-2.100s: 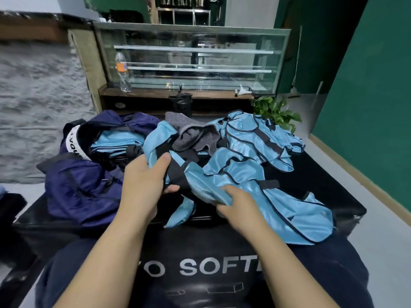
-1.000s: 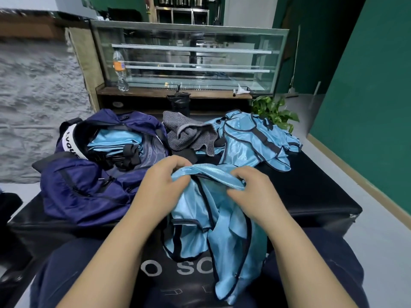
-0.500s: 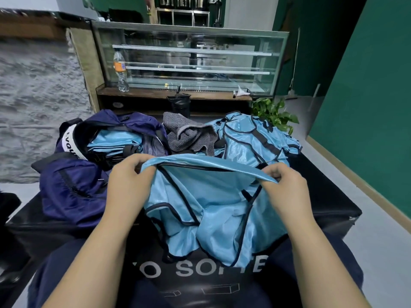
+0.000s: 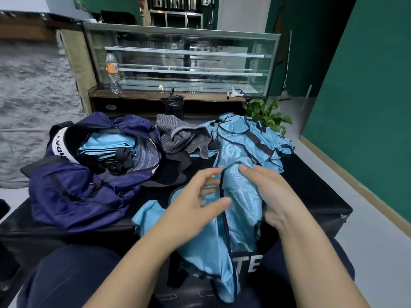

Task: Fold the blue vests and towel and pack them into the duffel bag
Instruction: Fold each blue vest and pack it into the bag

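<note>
A light blue vest with dark trim point(image 4: 241, 210) hangs doubled lengthwise over the near edge of the black table point(image 4: 311, 196) and onto my lap. My left hand point(image 4: 198, 203) lies against its left side with straight, spread fingers. My right hand point(image 4: 269, 194) presses its right side, fingers straight too. The navy duffel bag point(image 4: 73, 196) lies unzipped at the left with folded blue vests point(image 4: 106, 143) inside. A crumpled grey towel point(image 4: 180, 136) sits behind, beside a loose heap of blue vests point(image 4: 244, 141).
Beyond the table stands a glass display case point(image 4: 189, 58) on a wooden counter, with a water bottle point(image 4: 112, 74) and a black cup point(image 4: 175, 105). A potted plant point(image 4: 266, 114) grows at the back right. A green wall runs along the right.
Half a second ago both hands pinched the vest's top edge, spread wide. Now they have come together, the vest is doubled lengthwise, and the fingers are straight against it.
</note>
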A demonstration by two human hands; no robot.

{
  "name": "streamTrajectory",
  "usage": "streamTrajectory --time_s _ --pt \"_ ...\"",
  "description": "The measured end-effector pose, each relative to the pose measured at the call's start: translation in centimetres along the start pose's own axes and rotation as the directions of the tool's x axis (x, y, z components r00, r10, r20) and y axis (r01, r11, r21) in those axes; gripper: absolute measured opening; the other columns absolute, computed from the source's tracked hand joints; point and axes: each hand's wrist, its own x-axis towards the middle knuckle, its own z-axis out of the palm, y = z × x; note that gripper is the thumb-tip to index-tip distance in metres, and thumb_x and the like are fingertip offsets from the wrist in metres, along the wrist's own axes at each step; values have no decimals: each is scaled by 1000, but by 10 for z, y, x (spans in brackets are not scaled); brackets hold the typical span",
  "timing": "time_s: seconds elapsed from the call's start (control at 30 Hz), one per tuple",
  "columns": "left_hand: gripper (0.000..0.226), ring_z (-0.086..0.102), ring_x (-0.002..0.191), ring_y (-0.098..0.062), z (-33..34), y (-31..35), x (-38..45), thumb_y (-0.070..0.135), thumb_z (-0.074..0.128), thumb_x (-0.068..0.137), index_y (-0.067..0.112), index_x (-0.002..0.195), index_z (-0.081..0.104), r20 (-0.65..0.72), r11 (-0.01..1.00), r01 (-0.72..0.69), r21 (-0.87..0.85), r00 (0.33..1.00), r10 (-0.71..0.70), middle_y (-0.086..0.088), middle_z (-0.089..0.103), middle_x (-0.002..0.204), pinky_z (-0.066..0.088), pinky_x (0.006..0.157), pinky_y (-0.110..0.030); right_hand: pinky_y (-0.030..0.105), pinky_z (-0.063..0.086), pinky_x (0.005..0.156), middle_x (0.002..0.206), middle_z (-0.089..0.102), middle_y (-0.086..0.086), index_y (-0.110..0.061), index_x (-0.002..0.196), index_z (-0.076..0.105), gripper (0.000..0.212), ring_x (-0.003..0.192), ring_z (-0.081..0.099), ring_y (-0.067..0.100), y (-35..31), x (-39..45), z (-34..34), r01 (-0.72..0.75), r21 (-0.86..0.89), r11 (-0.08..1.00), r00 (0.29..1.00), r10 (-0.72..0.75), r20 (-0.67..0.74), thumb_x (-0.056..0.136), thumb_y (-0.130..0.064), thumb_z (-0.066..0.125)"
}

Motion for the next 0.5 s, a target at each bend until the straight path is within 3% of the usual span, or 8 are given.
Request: streamTrajectory --time_s 0.1,0.17,0.23,0.33,0.4,0.5 --pt "55 59 109 -8 7 -3 0 50 64 72 63 119 39 40 999 -15 50 999 13 6 61 114 45 98 -34 26 56 56 80 72 14 -1 98 68 16 64 68 21 -1 -2 3 -21 28 999 999 20 32 95 -10 55" --pt "40 59 86 -19 6 -2 1 41 64 76 52 111 48 -10 997 -64 36 998 65 -8 59 92 48 86 -36 28 56 58 76 70 12 -5 92 67 10 64 68 21 -1 -5 6 -35 79 996 998 30 62 93 -8 57" --pt "21 40 65 -22 5 4 2 28 64 81 37 97 55 -75 995 -100 13 992 100 -8 44 76 41 65 -27 30 57 61 80 71 11 -9 96 65 7 68 68 21 0 -6 9 -42 122 992 993 28 116 90 -7 61" --pt "17 34 60 -13 1 13 4 12 65 83 29 81 62 -219 990 -124 -64 970 107 2 43 67 30 55 -19 29 57 68 92 75 5 -23 105 62 24 81 71 17 1 -8 12 -11 55 998 985 1 171 86 -8 65" --pt "21 42 62 -8 -4 18 5 2 66 85 23 80 64 -315 981 -128 -148 946 75 9 52 64 36 59 -17 28 58 71 99 74 4 -21 115 60 36 87 71 16 0 -10 13 5 19 1000 970 -9 243 80 -14 68" --pt "23 51 62 -2 -11 29 4 -4 61 86 18 86 67 -354 958 -156 -240 933 63 11 59 64 44 62 -12 28 57 77 112 70 5 -16 128 54 61 94 69 16 -1 -13 16 46 -27 999 956 -36 290 69 -21 70"
